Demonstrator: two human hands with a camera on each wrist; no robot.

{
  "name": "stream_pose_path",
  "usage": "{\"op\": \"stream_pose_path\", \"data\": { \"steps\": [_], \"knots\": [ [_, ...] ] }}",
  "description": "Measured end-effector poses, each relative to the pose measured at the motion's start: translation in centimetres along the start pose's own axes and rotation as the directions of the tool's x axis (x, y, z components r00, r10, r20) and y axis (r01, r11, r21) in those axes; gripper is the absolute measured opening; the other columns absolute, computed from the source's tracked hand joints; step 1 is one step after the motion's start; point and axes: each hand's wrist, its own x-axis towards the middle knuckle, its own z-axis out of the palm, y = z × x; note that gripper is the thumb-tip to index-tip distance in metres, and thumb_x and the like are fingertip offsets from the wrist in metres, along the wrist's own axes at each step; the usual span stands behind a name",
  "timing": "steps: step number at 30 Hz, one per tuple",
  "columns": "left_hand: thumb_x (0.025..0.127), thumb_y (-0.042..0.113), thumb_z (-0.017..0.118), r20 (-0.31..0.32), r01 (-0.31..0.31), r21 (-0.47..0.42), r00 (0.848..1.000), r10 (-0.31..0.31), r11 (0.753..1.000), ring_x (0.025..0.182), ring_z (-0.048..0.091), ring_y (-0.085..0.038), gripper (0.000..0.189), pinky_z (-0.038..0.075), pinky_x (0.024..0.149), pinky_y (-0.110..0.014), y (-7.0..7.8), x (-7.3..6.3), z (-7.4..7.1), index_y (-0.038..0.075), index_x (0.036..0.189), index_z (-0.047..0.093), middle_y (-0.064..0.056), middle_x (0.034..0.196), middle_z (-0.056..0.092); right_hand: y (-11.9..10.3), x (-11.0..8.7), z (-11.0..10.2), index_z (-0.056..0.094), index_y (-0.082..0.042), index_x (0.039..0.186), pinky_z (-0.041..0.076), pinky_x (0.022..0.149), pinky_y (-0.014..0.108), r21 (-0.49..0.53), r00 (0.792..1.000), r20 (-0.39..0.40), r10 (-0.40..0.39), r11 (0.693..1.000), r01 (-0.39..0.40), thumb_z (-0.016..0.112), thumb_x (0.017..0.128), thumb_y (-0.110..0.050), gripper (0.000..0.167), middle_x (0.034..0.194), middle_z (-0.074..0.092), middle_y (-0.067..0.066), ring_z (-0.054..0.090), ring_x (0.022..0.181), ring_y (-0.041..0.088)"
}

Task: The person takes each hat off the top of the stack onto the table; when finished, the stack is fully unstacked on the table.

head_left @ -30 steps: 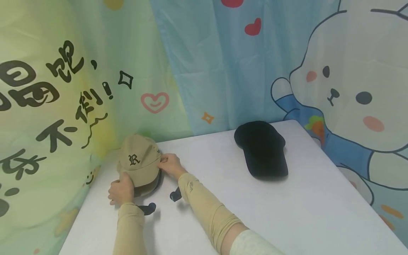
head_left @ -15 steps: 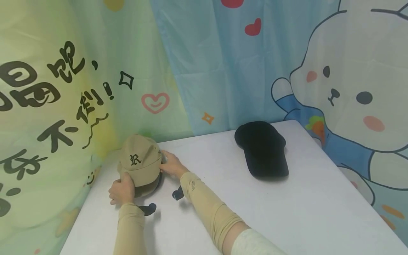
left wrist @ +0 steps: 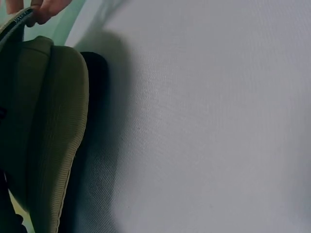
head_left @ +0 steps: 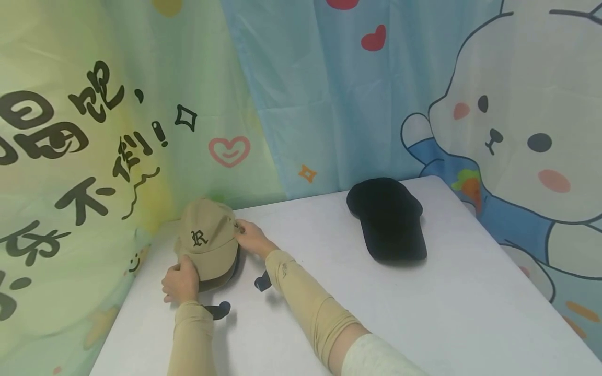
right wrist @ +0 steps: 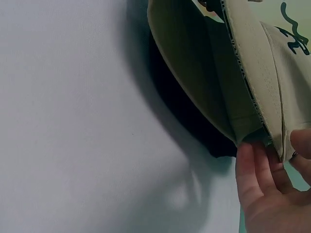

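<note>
A beige cap (head_left: pixel 202 230) with a dark letter R on its front sits at the left of the table in the head view. My left hand (head_left: pixel 181 282) grips the left side of its brim. With thumb and fingers, my right hand (right wrist: pixel 272 184) pinches the cap's lower edge on the right; its fingertips are tucked under the edge in the right wrist view. Under the top cap shows an olive-beige brim (right wrist: pixel 184 63), and below that a dark brim (right wrist: pixel 167 92) lies on the table. How the lower pieces are nested is partly hidden.
A black cap (head_left: pixel 390 219) lies on the right part of the white table (head_left: pixel 301 250), brim toward me. A printed curtain (head_left: pixel 301 104) hangs close behind the table and along its left side. Dark wrist devices (head_left: pixel 218 309) sit at both wrists.
The right hand has shifted slightly up and back along the cap's side edge. The top cap's front has settled a little lower. The left hand and the black cap stay nearly still.
</note>
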Motion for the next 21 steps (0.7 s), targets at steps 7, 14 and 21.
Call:
{"op": "stream_pose_path", "data": {
  "steps": [7,14,21],
  "knots": [
    [0.094,0.042,0.039,-0.027,-0.030,-0.038,0.999,0.029,0.999,0.122,0.043,-0.048,0.060,0.018,0.100,-0.062,-0.1,0.1,0.0,-0.004,0.125,0.061,-0.029,0.130,0.054,-0.3,0.3,-0.1,0.064,-0.010,0.132,0.044,0.100,0.032,0.005,0.992,-0.105,-0.064,0.998,0.065,0.055,0.101,-0.021,0.034,0.131,0.063,0.005,0.058,0.120,0.022],
    [0.093,0.037,0.040,-0.011,-0.093,-0.095,0.996,0.093,0.991,0.120,0.043,-0.048,0.057,0.013,0.100,-0.063,0.8,0.0,0.8,-0.005,0.126,0.061,-0.029,0.128,0.054,0.4,0.5,-1.1,0.069,-0.007,0.123,0.053,0.078,0.025,0.032,0.968,-0.206,-0.140,0.988,0.150,0.060,0.099,-0.012,0.026,0.113,0.070,0.006,0.067,0.098,0.018],
    [0.093,0.038,0.044,0.013,-0.122,-0.174,0.992,0.126,0.977,0.122,0.041,-0.045,0.057,0.015,0.103,-0.061,2.3,-0.7,1.3,-0.005,0.126,0.061,-0.026,0.130,0.054,0.3,0.7,-2.8,0.068,-0.010,0.126,0.053,0.078,0.025,0.014,0.963,-0.233,-0.136,0.990,0.144,0.060,0.099,-0.012,0.029,0.115,0.069,0.006,0.067,0.100,0.019]
  ]
}}
